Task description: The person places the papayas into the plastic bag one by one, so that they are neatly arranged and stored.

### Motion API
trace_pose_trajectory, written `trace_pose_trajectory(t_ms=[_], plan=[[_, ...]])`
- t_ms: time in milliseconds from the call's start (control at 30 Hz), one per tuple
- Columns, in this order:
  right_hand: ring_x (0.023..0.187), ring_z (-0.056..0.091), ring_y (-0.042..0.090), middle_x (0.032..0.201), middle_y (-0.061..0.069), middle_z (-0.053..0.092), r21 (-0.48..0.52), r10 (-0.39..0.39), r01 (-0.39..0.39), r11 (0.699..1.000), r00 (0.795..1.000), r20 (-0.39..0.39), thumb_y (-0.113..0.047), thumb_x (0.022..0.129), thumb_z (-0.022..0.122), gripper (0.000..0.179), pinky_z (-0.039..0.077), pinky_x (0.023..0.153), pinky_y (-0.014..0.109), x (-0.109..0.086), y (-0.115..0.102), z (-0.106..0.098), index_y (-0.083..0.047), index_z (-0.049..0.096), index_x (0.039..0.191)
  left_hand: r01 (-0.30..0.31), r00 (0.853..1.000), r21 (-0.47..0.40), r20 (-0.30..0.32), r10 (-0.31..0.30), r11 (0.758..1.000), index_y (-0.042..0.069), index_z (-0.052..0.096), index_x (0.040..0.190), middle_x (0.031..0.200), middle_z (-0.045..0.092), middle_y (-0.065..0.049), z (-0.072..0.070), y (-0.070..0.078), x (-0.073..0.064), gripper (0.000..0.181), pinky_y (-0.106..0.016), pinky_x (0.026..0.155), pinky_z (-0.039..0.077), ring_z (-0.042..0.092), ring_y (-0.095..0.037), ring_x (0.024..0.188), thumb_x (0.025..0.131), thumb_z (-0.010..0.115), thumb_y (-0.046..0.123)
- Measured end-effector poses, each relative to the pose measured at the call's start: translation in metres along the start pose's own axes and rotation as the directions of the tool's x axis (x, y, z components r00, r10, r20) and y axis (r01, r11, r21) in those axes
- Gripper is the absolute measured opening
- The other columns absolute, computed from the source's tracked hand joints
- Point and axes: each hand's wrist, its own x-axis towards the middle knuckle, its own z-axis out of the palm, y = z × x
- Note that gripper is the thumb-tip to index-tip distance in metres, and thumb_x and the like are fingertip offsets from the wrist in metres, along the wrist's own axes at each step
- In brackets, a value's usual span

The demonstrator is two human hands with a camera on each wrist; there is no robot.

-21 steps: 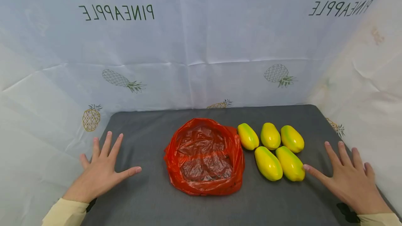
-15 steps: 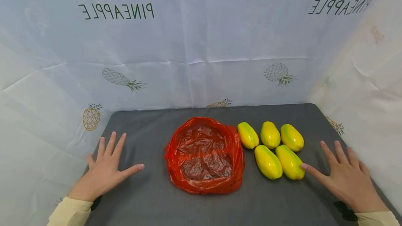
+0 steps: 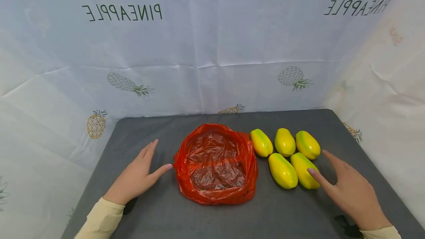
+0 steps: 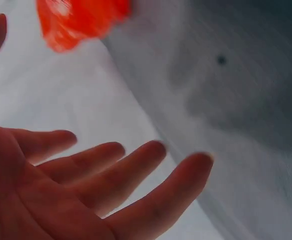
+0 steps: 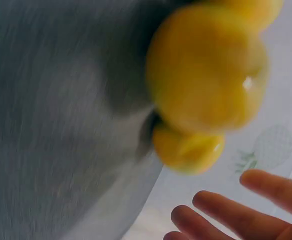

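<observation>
A red plastic bag (image 3: 217, 165) lies on the grey table with its mouth spread wide. Several glossy yellow-green fruits shaped like papayas (image 3: 283, 171) sit just right of it. My left hand (image 3: 134, 178) is beside the bag's left edge, thumb tip close to the rim, holding nothing. In the left wrist view its fingers (image 4: 120, 175) are loosely extended below a corner of the bag (image 4: 80, 20). My right hand (image 3: 352, 187) holds nothing either; its thumb overlaps the nearest right fruit (image 3: 304, 172) in the head view. Its spread fingers (image 5: 236, 215) appear near a fruit (image 5: 206, 70) in the right wrist view.
The grey table (image 3: 212, 222) has rounded back corners. White cloth with pineapple prints (image 3: 212, 40) hangs behind it and along both sides. Bare table lies in front of the bag and fruits.
Both hands have moved inward: the left one to the right toward the bag, turning sideways, the right one to the left toward the fruits. Bag and fruits have stayed in place.
</observation>
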Motion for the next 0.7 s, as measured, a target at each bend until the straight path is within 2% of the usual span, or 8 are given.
trace_pose_trajectory(t_ms=[67,167,300,400,467,600,700], plan=[[0.130,0.052,0.066,0.155,0.044,0.045,0.012,0.013,-0.013,1.000,1.000,0.001,-0.079,0.100,0.050,0.105,0.050,0.086,0.076,-0.001,-0.007,0.001,0.002,0.033,0.166,0.002,1.000,-0.034,0.008,-0.002,0.999,0.012,0.015,0.175,0.176,0.028,-0.024,0.005,0.010,0.006,0.109,-0.074,0.117,0.042,0.040,-0.051,0.156,0.098,0.057,0.077],[0.124,0.057,0.063,0.153,0.044,0.048,0.026,0.026,-0.027,0.999,1.000,0.011,-0.079,0.100,0.050,0.107,0.052,0.084,0.073,-0.002,-0.014,0.002,0.005,0.034,0.164,0.018,1.000,-0.080,0.020,-0.017,0.997,0.010,0.021,0.173,0.173,0.036,-0.023,0.011,0.024,0.016,0.106,-0.068,0.112,0.051,0.054,-0.047,0.147,0.099,0.059,0.074],[0.115,0.065,0.055,0.148,0.042,0.054,0.046,0.039,-0.039,0.998,0.999,0.016,-0.079,0.100,0.051,0.108,0.052,0.080,0.070,-0.003,-0.019,0.006,0.007,0.037,0.162,0.061,0.998,-0.156,0.035,-0.056,0.986,0.008,0.028,0.171,0.168,0.045,-0.024,0.018,0.039,0.031,0.100,-0.058,0.096,0.063,0.069,-0.041,0.129,0.100,0.064,0.067],[0.112,0.067,0.052,0.144,0.041,0.057,0.052,0.051,-0.052,0.997,0.998,0.020,-0.081,0.099,0.050,0.109,0.052,0.080,0.069,-0.003,-0.022,0.008,0.009,0.038,0.161,0.089,0.996,-0.201,0.039,-0.083,0.976,0.006,0.031,0.169,0.166,0.048,-0.025,0.023,0.045,0.040,0.095,-0.056,0.096,0.064,0.070,-0.041,0.128,0.101,0.067,0.060],[0.110,0.068,0.051,0.143,0.041,0.058,0.054,0.054,-0.055,0.997,0.998,0.022,-0.081,0.099,0.049,0.110,0.053,0.079,0.068,-0.002,-0.024,0.010,0.010,0.039,0.160,0.093,0.996,-0.210,0.038,-0.086,0.973,0.004,0.033,0.168,0.164,0.050,-0.025,0.026,0.047,0.045,0.090,-0.058,0.102,0.061,0.068,-0.042,0.132,0.102,0.067,0.055],[0.104,0.070,0.047,0.138,0.039,0.062,0.057,0.048,-0.049,0.997,0.999,0.013,-0.081,0.099,0.050,0.108,0.055,0.074,0.061,-0.001,-0.027,0.013,0.009,0.041,0.158,0.080,0.996,-0.193,0.053,-0.071,0.978,0.001,0.034,0.167,0.160,0.055,-0.025,0.031,0.048,0.050,0.083,-0.061,0.109,0.056,0.062,-0.042,0.139,0.105,0.065,0.046],[0.106,0.069,0.048,0.138,0.038,0.062,0.060,0.041,-0.040,0.997,0.999,-0.006,-0.080,0.099,0.051,0.105,0.055,0.075,0.062,-0.002,-0.029,0.014,0.008,0.043,0.158,0.078,0.996,-0.177,0.066,-0.067,0.981,0.002,0.036,0.167,0.156,0.060,-0.024,0.033,0.049,0.053,0.079,-0.060,0.107,0.058,0.065,-0.040,0.136,0.106,0.065,0.043]])
